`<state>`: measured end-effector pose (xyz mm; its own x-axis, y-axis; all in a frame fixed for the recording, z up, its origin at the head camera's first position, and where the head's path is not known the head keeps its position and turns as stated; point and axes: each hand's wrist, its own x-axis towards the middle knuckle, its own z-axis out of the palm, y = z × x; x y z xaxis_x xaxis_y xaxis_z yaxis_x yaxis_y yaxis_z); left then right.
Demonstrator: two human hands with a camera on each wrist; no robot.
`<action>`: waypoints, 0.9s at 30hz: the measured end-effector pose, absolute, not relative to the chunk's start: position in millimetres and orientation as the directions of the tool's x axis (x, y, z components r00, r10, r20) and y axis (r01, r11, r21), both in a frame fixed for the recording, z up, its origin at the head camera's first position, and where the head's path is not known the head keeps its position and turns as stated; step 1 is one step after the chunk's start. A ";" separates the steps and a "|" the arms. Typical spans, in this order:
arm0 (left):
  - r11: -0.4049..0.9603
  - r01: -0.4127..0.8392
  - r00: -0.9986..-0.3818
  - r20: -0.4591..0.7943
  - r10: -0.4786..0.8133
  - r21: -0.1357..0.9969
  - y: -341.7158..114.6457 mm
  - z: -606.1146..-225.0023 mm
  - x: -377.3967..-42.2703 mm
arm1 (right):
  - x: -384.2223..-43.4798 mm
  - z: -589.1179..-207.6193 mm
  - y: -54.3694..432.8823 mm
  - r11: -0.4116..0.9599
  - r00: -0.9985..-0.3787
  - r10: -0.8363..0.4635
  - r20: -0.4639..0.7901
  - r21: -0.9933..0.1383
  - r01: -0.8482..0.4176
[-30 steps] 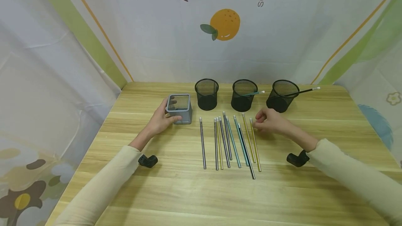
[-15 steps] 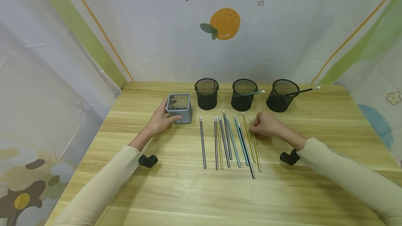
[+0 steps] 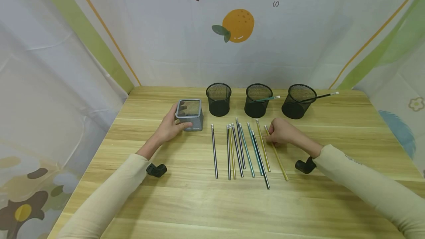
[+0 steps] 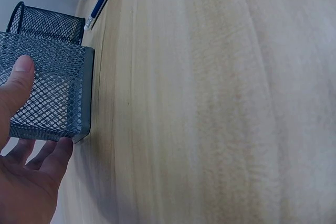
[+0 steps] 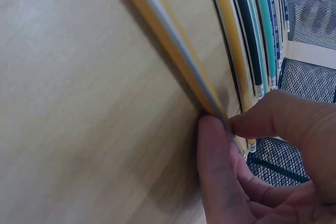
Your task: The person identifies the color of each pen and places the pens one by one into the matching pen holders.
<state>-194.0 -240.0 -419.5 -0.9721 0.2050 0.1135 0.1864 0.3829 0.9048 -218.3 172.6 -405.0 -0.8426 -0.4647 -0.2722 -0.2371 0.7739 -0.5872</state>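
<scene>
My left hand point(image 3: 166, 130) holds a grey square mesh pencil holder point(image 3: 196, 124) upright at the left. In the left wrist view the thumb lies along one side of this holder point(image 4: 52, 95), fingers at another. My right hand point(image 3: 283, 132) pinches a yellow pencil point(image 3: 280, 163) near its eraser end, between thumb and fingertips, as the right wrist view shows of the pencil point(image 5: 181, 53). Its far end slants toward the lower right, apart from the other pencils. Beside it lies a second yellow pencil point(image 3: 263, 146), then several teal, dark and yellow ones in a loose row.
Three round black mesh holders stand along the back: a left one point(image 3: 219, 108), a middle one point(image 3: 255, 110) with a teal pencil point(image 3: 269, 99), and a right one point(image 3: 293, 110) with a black pencil point(image 3: 320, 97). A printed curtain point(image 3: 166, 47) hangs behind the wooden table point(image 3: 186, 209).
My right hand moved left to the outermost yellow pencil and took hold of it near the eraser. The pencil's lower end swung right. My left hand stayed on the grey holder.
</scene>
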 end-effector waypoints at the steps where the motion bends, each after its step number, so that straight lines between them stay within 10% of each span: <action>1: 0.382 0.185 -0.972 0.112 0.206 0.905 -240.0 -419.4 -193.9 | -218.4 -404.8 172.7 0.774 -0.842 -0.465 -0.273 -0.587 -0.238; 27: 0.376 0.200 -0.967 0.120 0.225 0.905 -239.5 -418.0 -193.1 | -209.3 -384.2 195.0 0.670 -0.875 -0.464 -0.139 -0.701 -0.244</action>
